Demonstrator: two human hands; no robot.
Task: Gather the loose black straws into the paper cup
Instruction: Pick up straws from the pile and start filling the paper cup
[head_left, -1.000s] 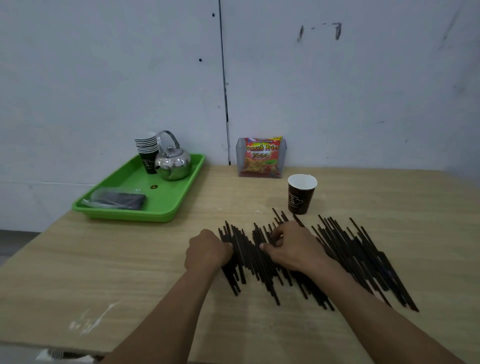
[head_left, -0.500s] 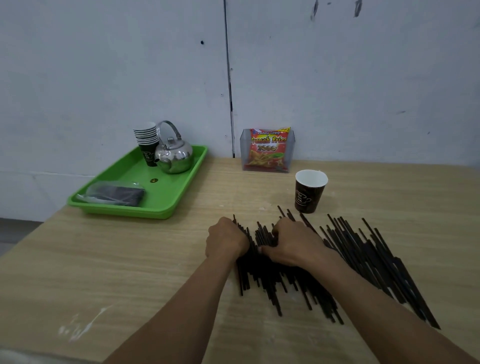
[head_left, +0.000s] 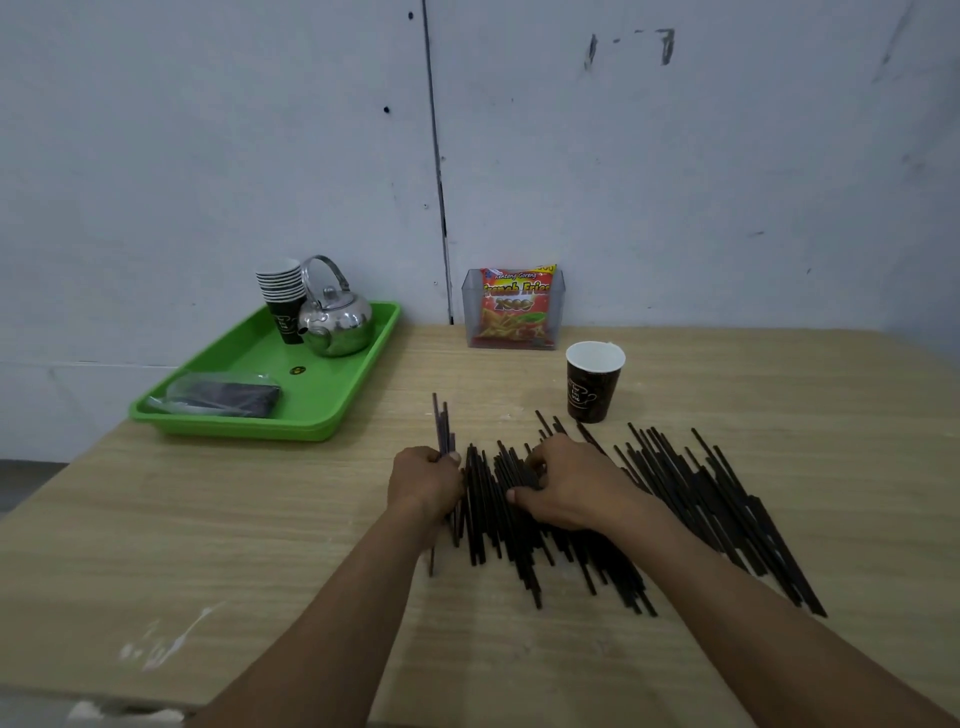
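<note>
- Table (head_left: 208, 519): wood-patterned top under both hands; everything else is carried by it.
- Black straws (head_left: 691, 499): a wide loose layer is spread flat. It starts between the two hands, passes under the right hand and reaches far out to the right of it. Most of the task's material is still lying here.
- Green tray (head_left: 234, 423): placed well to the left of the left hand and beyond it, with a metal kettle (head_left: 337, 322) on it. It is not needed for the task.
- Right hand (head_left: 566, 488): laid on the pile with fingers curled down into the straws and the thumb turned toward the left hand. Some straws seem to be pinched, but how many cannot be told.
- Left hand (head_left: 426, 480): closed as a fist around a small bundle at the left edge of the pile.
- Paper cup (head_left: 594, 382): stood upright just beyond the right hand, near the far straw tips. Only its white inside is seen; no straw has been put in yet.
- Bundle (head_left: 442, 421): this is the change. Half a second ago nothing was seen above the left fist; now straw ends stick out beyond the knuckles, and other ends show below the wrist. It is judged that a first handful has been collected, so carrying it to the cup could be expected soon.
</note>
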